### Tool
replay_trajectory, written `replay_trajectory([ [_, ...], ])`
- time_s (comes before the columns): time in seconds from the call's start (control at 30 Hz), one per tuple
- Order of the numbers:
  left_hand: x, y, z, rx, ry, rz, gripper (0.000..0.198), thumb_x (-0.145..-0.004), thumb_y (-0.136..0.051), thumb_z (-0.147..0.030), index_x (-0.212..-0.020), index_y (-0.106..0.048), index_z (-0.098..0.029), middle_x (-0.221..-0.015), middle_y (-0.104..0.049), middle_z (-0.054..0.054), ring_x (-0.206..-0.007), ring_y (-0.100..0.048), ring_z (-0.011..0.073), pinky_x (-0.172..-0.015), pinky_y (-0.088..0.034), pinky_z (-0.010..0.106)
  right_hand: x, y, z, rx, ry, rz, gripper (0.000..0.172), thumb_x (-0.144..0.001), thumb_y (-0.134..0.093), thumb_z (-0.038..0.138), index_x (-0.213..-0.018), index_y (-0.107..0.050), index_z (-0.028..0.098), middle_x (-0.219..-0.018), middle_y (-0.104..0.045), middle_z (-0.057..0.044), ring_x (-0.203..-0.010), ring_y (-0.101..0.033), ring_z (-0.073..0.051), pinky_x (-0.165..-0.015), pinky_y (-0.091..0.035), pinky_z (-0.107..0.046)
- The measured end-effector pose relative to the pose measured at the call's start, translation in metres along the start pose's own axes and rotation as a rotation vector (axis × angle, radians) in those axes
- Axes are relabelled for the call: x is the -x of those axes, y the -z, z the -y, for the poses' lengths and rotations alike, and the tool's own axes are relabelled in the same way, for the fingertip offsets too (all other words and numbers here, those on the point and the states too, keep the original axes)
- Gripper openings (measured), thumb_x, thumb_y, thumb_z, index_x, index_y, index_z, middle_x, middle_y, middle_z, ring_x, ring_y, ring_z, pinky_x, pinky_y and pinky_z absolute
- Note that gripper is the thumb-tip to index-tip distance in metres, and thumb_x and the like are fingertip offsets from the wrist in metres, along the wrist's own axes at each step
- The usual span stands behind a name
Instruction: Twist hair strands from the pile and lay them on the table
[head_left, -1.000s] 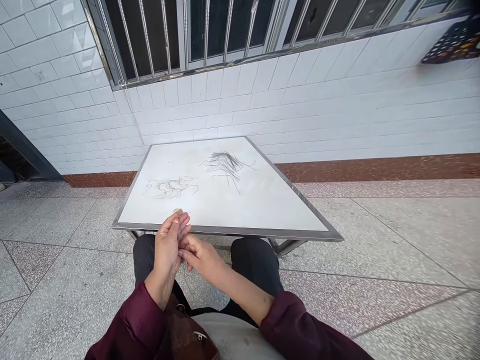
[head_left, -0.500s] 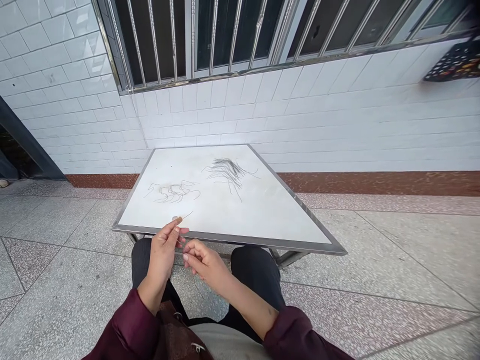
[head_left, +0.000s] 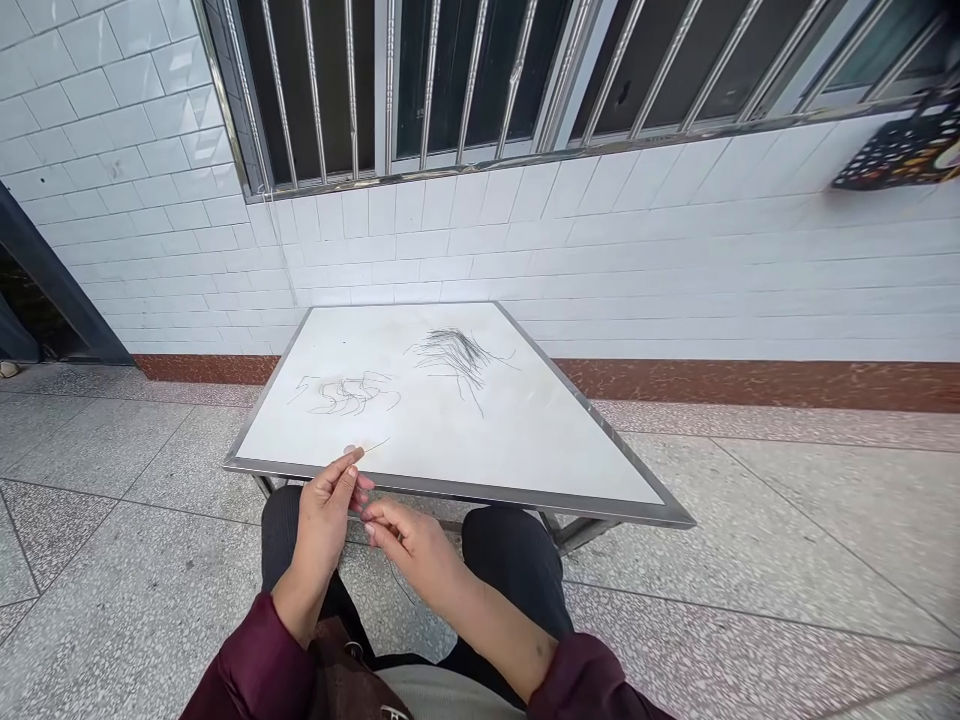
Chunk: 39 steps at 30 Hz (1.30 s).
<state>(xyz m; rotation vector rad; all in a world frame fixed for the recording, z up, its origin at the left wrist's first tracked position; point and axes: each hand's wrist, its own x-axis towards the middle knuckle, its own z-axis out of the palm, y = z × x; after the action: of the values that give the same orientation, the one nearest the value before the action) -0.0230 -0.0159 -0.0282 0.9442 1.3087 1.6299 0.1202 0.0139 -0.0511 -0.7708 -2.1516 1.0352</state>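
Observation:
My left hand [head_left: 328,510] is closed in a pinch just over the near edge of the white table. From its fingertips a thin wire-like strand [head_left: 377,445] sticks out to the upper right. Close beside it, my right hand [head_left: 411,540] is also pinched, its fingertips nearly touching the left fingers. A dark thin strand [head_left: 400,583] hangs below the right hand; its upper end is hidden by the fingers. On the table lies a dense bundle of dark thin strands [head_left: 459,350]. Looser, curved strands [head_left: 349,394] are scattered to its left.
The white tabletop [head_left: 540,440] has a grey metal rim and stands against a white tiled wall [head_left: 637,265]. Above are barred windows [head_left: 465,80]. A dark patterned bag [head_left: 892,150] hangs at the upper right. My knees [head_left: 512,555] are at the table's near edge.
The view has tilted slightly, so the table sits a little lower. My right hand has edged closer to my left fingers. Both pinches remain, and the strands on the table look the same.

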Motion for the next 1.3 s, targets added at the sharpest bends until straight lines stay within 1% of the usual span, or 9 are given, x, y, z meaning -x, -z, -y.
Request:
replay_trajectory([
  [0.23,-0.003,0.001,0.001,0.023,0.054,0.014,0.044,-0.082,-0.068,-0.044,-0.116,-0.071,-0.015,-0.082,-0.071,0.006,-0.063,-0.057,0.0110,-0.062,-0.049,0.024,-0.002,0.002,-0.007,0.103,0.009,0.002,0.012,-0.093,-0.051,0.018,-0.091,-0.062,0.021,-0.077,-0.068,0.001,-0.076,-0.065,-0.017,-0.070,-0.046,-0.027],
  [0.33,-0.007,0.002,0.002,0.017,0.070,0.029,0.043,-0.083,-0.067,-0.043,-0.116,-0.071,-0.016,-0.079,-0.071,0.005,-0.063,-0.057,0.0108,-0.062,-0.049,0.023,-0.003,0.004,-0.010,0.159,0.027,0.012,0.013,-0.094,-0.050,0.017,-0.091,-0.062,0.021,-0.084,-0.069,-0.001,-0.081,-0.066,-0.018,-0.073,-0.046,-0.029],
  [0.43,-0.010,0.002,0.003,0.023,0.076,0.055,0.042,-0.084,-0.065,-0.043,-0.116,-0.071,-0.016,-0.078,-0.069,0.005,-0.063,-0.056,0.0104,-0.061,-0.049,0.023,-0.005,0.007,-0.013,0.189,0.060,0.021,0.015,-0.095,-0.049,0.018,-0.096,-0.064,0.022,-0.092,-0.070,-0.002,-0.087,-0.066,-0.019,-0.077,-0.047,-0.030],
  [0.53,-0.013,0.001,0.003,0.021,0.086,0.069,0.042,-0.084,-0.066,-0.042,-0.115,-0.071,-0.016,-0.077,-0.069,0.005,-0.064,-0.057,0.0109,-0.061,-0.049,0.023,-0.008,0.010,-0.016,0.175,0.074,0.026,0.016,-0.096,-0.050,0.020,-0.100,-0.064,0.023,-0.094,-0.071,-0.002,-0.089,-0.066,-0.019,-0.078,-0.048,-0.030],
  [0.67,-0.016,0.000,0.002,-0.002,0.102,0.072,0.042,-0.084,-0.066,-0.043,-0.116,-0.071,-0.015,-0.077,-0.069,0.005,-0.066,-0.058,0.0119,-0.061,-0.050,0.023,-0.010,0.013,-0.018,0.137,0.069,0.027,0.015,-0.095,-0.050,0.021,-0.099,-0.065,0.023,-0.094,-0.072,-0.002,-0.088,-0.066,-0.018,-0.078,-0.048,-0.029],
  [0.8,-0.017,0.000,0.001,0.010,0.100,0.083,0.044,-0.085,-0.065,-0.043,-0.118,-0.070,-0.015,-0.082,-0.071,0.007,-0.068,-0.059,0.0120,-0.062,-0.051,0.023,-0.011,0.014,-0.019,0.060,0.007,0.031,0.014,-0.094,-0.051,0.020,-0.094,-0.065,0.023,-0.083,-0.071,0.000,-0.082,-0.067,-0.017,-0.073,-0.048,-0.027],
  [0.87,-0.018,0.000,0.001,0.021,0.099,0.092,0.044,-0.085,-0.065,-0.042,-0.119,-0.069,-0.015,-0.082,-0.071,0.007,-0.068,-0.059,0.0116,-0.062,-0.050,0.022,-0.011,0.013,-0.019,0.035,-0.006,0.032,0.014,-0.094,-0.052,0.020,-0.093,-0.065,0.023,-0.081,-0.071,0.001,-0.080,-0.067,-0.016,-0.071,-0.049,-0.026],
  [1.07,-0.016,0.000,-0.004,-0.001,0.101,0.091,0.042,-0.085,-0.065,-0.044,-0.116,-0.071,-0.016,-0.073,-0.067,0.003,-0.064,-0.058,0.0106,-0.056,-0.047,0.020,-0.010,0.012,-0.017,0.077,0.053,0.008,0.012,-0.093,-0.054,0.021,-0.097,-0.065,0.024,-0.090,-0.073,-0.001,-0.085,-0.069,-0.018,-0.076,-0.051,-0.029],
  [1.3,-0.013,0.002,-0.008,0.007,0.095,0.133,0.041,-0.087,-0.062,-0.044,-0.116,-0.070,-0.016,-0.072,-0.065,0.002,-0.063,-0.058,0.0104,-0.056,-0.047,0.020,-0.009,0.011,-0.016,0.134,0.123,-0.002,0.015,-0.093,-0.053,0.019,-0.101,-0.065,0.024,-0.098,-0.073,-0.002,-0.091,-0.069,-0.018,-0.081,-0.053,-0.031],
])
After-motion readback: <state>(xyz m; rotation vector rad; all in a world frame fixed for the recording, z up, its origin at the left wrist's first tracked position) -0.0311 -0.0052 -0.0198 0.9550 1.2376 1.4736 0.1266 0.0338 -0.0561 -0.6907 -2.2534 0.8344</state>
